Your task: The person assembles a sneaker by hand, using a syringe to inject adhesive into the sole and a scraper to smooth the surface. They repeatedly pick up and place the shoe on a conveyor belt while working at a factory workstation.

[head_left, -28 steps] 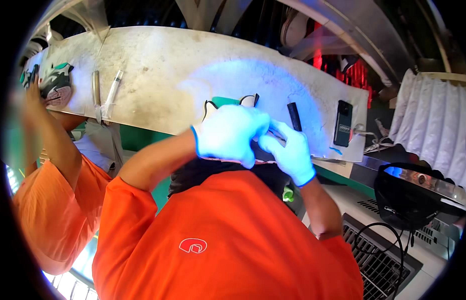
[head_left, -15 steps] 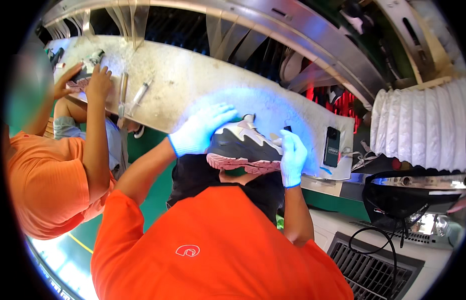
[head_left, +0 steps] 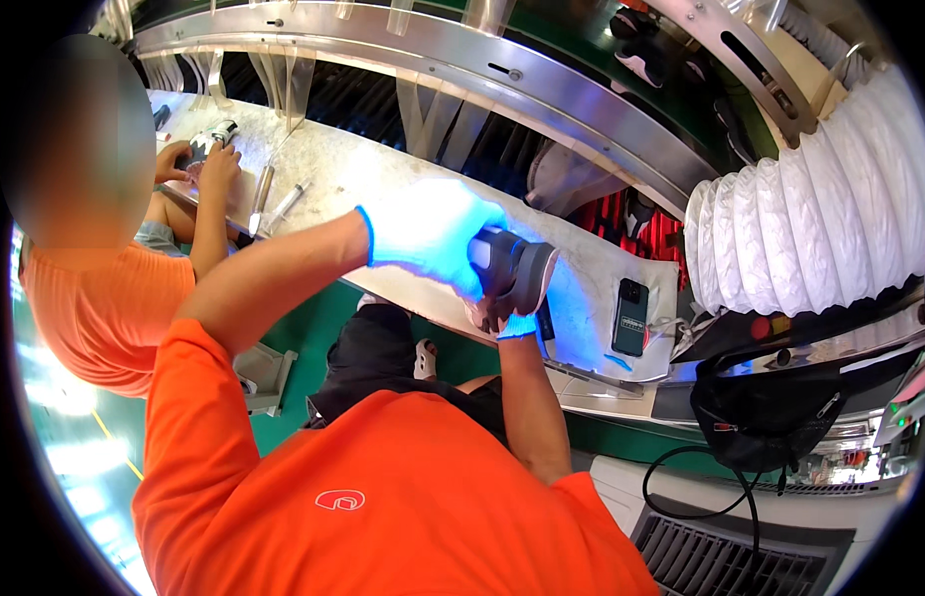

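Head view: the left hand (head_left: 431, 238) curls around the shoe (head_left: 510, 266), tilted over the near edge of the table (head_left: 602, 288); the right hand (head_left: 520, 326), mostly hidden below it, shows no readable grip.

The long, pale, scuffed workbench (head_left: 333, 164) extends across your front; blue light falls on its right-hand part. At the right end, locate the dark phone (head_left: 630, 316), lying flat, and the thin blue strip (head_left: 617, 362) near the front edge. Left of these lies a black stick-shaped tool (head_left: 545, 323). Farther left, two slender tools, one tan (head_left: 262, 197), one whitish (head_left: 290, 203), lie side by side.
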Available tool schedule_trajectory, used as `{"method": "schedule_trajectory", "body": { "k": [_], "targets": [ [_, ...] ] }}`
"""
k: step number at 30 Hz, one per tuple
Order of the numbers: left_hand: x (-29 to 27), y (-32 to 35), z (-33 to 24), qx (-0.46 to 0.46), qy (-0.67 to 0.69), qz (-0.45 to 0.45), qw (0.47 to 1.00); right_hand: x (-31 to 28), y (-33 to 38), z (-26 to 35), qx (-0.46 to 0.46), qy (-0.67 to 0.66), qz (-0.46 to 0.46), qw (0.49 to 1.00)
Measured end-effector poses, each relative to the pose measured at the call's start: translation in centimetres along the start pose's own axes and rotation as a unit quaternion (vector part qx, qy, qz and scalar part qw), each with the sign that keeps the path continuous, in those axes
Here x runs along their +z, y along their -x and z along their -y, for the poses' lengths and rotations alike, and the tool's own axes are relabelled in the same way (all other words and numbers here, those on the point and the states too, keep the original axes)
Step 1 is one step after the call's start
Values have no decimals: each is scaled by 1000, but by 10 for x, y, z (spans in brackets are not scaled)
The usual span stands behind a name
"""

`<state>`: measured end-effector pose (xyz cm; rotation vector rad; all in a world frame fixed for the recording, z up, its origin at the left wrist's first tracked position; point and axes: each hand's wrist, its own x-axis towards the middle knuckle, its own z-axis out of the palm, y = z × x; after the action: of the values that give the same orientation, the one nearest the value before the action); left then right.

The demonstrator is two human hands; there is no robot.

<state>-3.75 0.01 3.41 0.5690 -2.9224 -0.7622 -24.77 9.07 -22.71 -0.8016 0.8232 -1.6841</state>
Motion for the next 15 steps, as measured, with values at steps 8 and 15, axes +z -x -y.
{"method": "schedule_trajectory", "body": {
  "k": [8,15],
  "targets": [
    [-22,-40,-31,-101,4,116,988,6,42,58,-125,6,-101,987],
    [-29,-54,-33,-142,-8,151,978,55,33,123,-226,186,-7,956]
  ]
}}
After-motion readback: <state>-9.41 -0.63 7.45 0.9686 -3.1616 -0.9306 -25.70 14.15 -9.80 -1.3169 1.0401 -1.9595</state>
